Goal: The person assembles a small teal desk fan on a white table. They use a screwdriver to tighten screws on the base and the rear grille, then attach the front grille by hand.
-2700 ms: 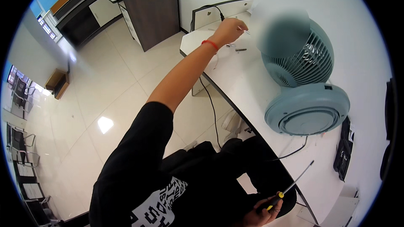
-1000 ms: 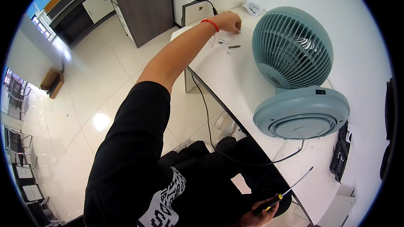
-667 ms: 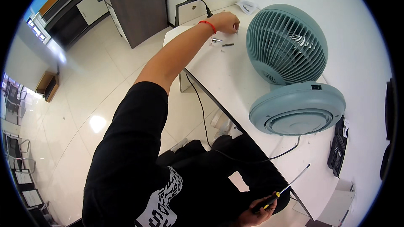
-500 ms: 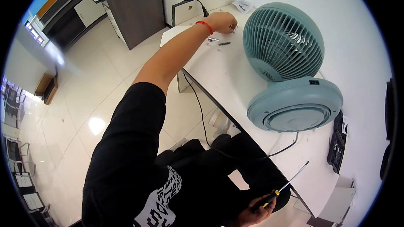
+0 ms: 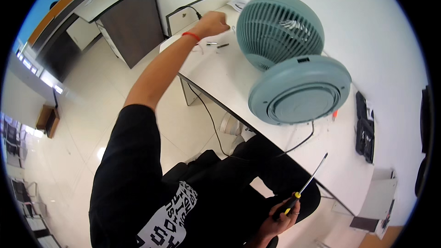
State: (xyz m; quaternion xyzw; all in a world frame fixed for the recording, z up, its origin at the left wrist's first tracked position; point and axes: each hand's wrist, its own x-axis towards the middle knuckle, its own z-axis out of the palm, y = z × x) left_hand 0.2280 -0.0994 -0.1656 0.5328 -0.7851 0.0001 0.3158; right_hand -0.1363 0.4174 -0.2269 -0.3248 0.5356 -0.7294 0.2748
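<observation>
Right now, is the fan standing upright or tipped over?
Tipped over: the fan lies on the white table, its round base facing up.

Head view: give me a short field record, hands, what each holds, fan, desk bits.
left hand: closed into a fist at the far end of the white desk, arm outstretched, red wristband; contents not visible
right hand: low near the lap, grip around a screwdriver, shaft pointing up toward the desk
fan: teal, tipped over, round base facing the camera
small parts: on the desk beside the left hand
cable: black, runs from the fan base over the desk edge

White table (image 5: 216,71) bears fan (image 5: 294,59), screws (image 5: 216,44).
</observation>
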